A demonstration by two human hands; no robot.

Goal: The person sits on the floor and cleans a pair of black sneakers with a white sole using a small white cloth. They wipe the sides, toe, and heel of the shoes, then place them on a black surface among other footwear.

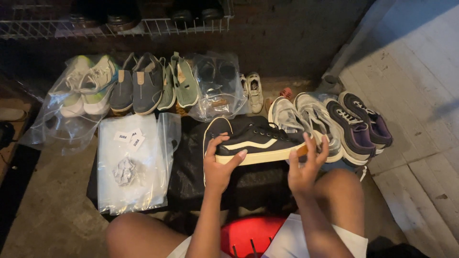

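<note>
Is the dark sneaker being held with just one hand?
No, the left hand grips the dark sneaker at its heel and the right hand at its toe.

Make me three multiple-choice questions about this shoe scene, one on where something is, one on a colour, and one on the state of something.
1. Where does the clear plastic bag with crumpled paper lie?
A. Left of the held shoe
B. On the wire shelf
C. On the purple sneakers

2. What colour is the side stripe on the black low-top sneaker?
A. Red
B. Cream
C. Green

3. How is that sneaker held?
A. By the laces, dangling
B. Resting untouched on the floor
C. Between both hands

Answers:
1 A, the bag lies flat on the floor to the shoe's left.
2 B, a pale wavy stripe runs along its side.
3 C, the left hand grips the heel and the right hand the toe.
</note>
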